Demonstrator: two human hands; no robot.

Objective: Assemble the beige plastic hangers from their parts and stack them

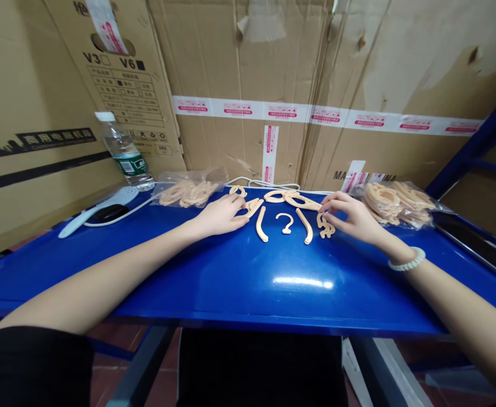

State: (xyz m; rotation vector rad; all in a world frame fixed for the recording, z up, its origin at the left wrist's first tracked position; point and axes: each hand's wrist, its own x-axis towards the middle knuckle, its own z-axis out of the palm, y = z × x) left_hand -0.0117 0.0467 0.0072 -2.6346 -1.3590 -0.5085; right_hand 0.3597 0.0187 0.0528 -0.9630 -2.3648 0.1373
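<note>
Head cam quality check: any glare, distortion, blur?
Head view: bright glare streak on the blue tabletop, nearer the camera than the pale hook; head view: wide-angle stretch toward the sides, plain in the forearms; head view: left hand and right hand outlines clear, smallest print on the V6 carton unreadable.

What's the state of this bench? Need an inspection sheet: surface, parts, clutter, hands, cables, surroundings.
Surface: blue tabletop, glossy, glare toward the front.
Parts: beige hook between two curved bars; flat beige pieces around them; bagged pieces at both sides.
Clutter: bottle, pale-blue handled item, black object left; phone-like device right.
Hands: left hand and right hand at beige pieces; grip unclear.
Cables: white cable left; another at back.
Surroundings: cardboard behind and left.
</note>
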